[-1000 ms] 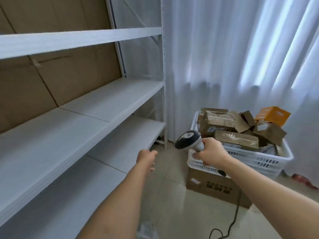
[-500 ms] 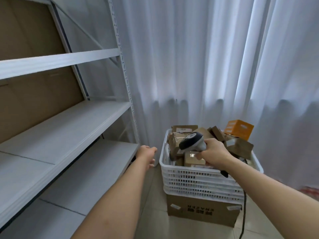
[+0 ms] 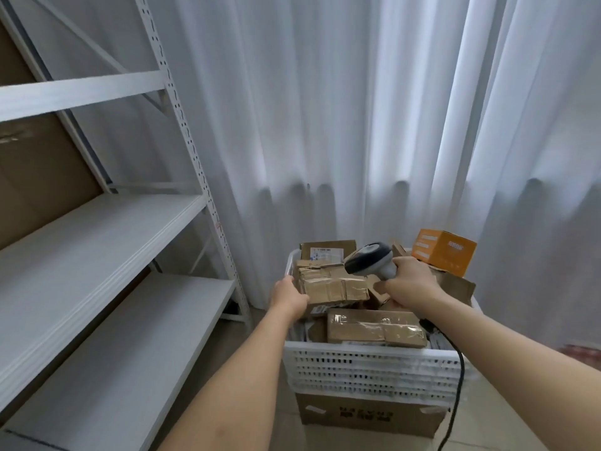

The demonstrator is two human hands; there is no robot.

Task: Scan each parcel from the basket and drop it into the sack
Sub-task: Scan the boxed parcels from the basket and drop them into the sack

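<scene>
Pick-up step judged in hand: a taped brown parcel [image 3: 331,286] atop the heaped white basket [image 3: 374,362] is touched at its left end by the left hand [image 3: 289,296], though a closed grasp cannot be told, while the scanner [image 3: 369,262] is gripped in the right hand [image 3: 408,284] just right of it. Next, the parcel needs lifting clear with its label turned to the scanner; no sack is seen. Print on the white label [image 3: 326,252], orange box [image 3: 444,252] and carton [image 3: 364,415] beneath is not legible.

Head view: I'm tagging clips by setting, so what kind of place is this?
Probably a small parcel-sorting or stock room: a white basket heaped with taped cardboard parcels, a corded barcode scanner gripped by the right hand, and metal shelving.
</scene>
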